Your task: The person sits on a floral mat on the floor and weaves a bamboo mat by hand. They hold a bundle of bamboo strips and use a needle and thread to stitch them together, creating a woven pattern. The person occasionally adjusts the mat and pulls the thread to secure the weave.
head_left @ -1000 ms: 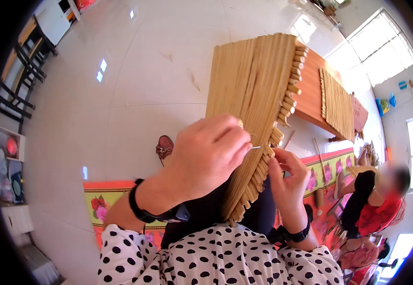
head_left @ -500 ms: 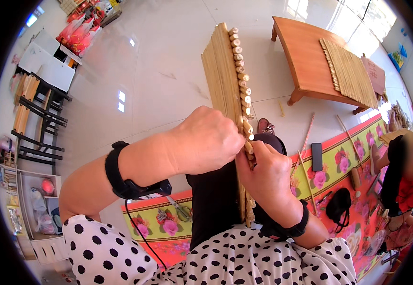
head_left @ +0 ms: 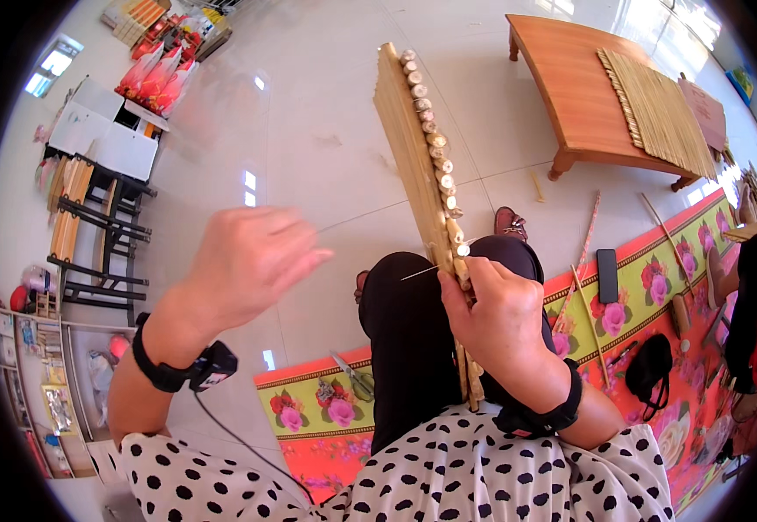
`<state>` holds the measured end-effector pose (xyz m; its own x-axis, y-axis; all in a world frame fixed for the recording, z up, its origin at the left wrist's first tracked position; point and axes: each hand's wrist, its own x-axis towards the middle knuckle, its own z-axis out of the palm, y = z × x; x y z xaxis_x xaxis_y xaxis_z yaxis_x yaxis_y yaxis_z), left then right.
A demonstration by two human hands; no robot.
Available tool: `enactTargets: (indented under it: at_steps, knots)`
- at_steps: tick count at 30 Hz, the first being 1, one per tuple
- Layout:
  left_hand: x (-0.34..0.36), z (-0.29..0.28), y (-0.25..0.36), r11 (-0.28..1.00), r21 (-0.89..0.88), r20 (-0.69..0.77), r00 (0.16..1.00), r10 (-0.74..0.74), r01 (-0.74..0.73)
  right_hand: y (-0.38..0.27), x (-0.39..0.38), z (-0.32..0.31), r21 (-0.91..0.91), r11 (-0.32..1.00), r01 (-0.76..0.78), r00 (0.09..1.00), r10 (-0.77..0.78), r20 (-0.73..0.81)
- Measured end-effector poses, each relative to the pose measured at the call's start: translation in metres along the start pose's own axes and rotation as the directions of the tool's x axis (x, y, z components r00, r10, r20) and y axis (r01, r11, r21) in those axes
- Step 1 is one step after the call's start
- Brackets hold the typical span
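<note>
A long mat of pale straw-coloured stalks (head_left: 409,157) stands on edge over my lap, its round cut ends lined up along the right side. My right hand (head_left: 500,304) is closed around its near part, thumb and fingers pinching the bound edge. A thin needle (head_left: 419,273) sticks out to the left of the mat just beside that grip, near my knees. My left hand (head_left: 252,261) is in the air to the left, apart from the mat and smeared by motion. Its fingers look partly bent; whether they hold anything cannot be made out.
Scissors (head_left: 356,378) lie on the flowered floor mat (head_left: 309,444) left of my legs. To the right are a phone (head_left: 607,276), thin sticks (head_left: 591,326) and a black cap-like item (head_left: 650,372). A low wooden table (head_left: 561,96) bears another stalk mat (head_left: 661,113). Another person sits at the right edge.
My left hand has let go of the mat's edge and moved away to the left. The needle, hidden before, now shows. My right hand keeps its grip, and the view has shifted slightly.
</note>
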<state>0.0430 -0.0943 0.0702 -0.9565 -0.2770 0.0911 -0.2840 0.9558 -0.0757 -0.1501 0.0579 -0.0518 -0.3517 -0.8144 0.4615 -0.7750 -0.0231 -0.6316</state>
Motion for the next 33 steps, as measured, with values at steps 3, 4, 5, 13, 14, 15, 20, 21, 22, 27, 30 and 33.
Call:
enactTargets:
  at_steps: [3,4,5,13,14,15,20,21,22,27,30,33]
  knots:
    - [0.029,0.008,0.027,0.987,-0.105,0.016,0.992,0.122,-0.119,-0.002,-0.001,-0.001,-0.029,0.999,0.014,1.000,-0.013,0.010]
    - [0.037,0.013,0.034,0.979,-0.126,0.009,0.987,0.161,-0.158,-0.005,-0.002,0.001,-0.016,1.000,0.012,1.000,-0.012,0.005]
    - [0.044,0.022,0.040,0.969,-0.148,0.000,0.980,0.201,-0.199,-0.007,-0.002,0.002,-0.003,1.000,0.009,1.000,-0.009,-0.001]
    - [0.066,0.045,0.041,0.920,-0.033,0.118,0.912,0.393,-0.392,-0.005,-0.004,0.003,0.017,1.000,-0.006,1.000,0.006,-0.013]
    - [0.066,0.047,0.040,0.913,-0.031,0.115,0.906,0.408,-0.408,-0.005,-0.004,0.003,0.017,1.000,-0.003,1.000,0.003,-0.006]
    - [0.064,0.046,0.040,0.907,-0.028,0.111,0.900,0.421,-0.421,-0.005,-0.005,0.003,0.020,1.000,0.002,1.000,-0.002,-0.002]
    - [0.029,0.028,0.028,0.903,-0.006,0.276,0.867,0.415,-0.430,-0.006,-0.005,0.006,0.034,0.999,0.006,1.000,-0.006,0.000]
    - [0.016,0.024,0.023,0.907,-0.007,0.320,0.858,0.401,-0.421,-0.004,-0.005,0.006,0.035,0.999,-0.007,1.000,0.007,-0.007]
    - [0.003,0.022,0.018,0.921,-0.009,0.346,0.863,0.369,-0.390,-0.001,-0.006,0.003,0.028,0.999,-0.022,1.000,0.023,-0.016]
    - [-0.017,-0.005,0.024,0.976,0.089,0.262,0.950,0.168,-0.197,0.004,-0.004,0.003,0.021,0.999,-0.042,0.998,0.043,-0.048]
    - [-0.015,-0.004,0.030,0.999,-0.024,-0.163,0.986,0.018,-0.022,0.003,-0.004,0.001,0.057,0.998,-0.033,0.998,0.035,-0.045]
    - [-0.024,0.012,0.029,0.939,-0.327,-0.328,0.919,-0.220,0.108,0.010,-0.005,0.001,0.031,0.999,-0.024,0.997,0.027,-0.078]
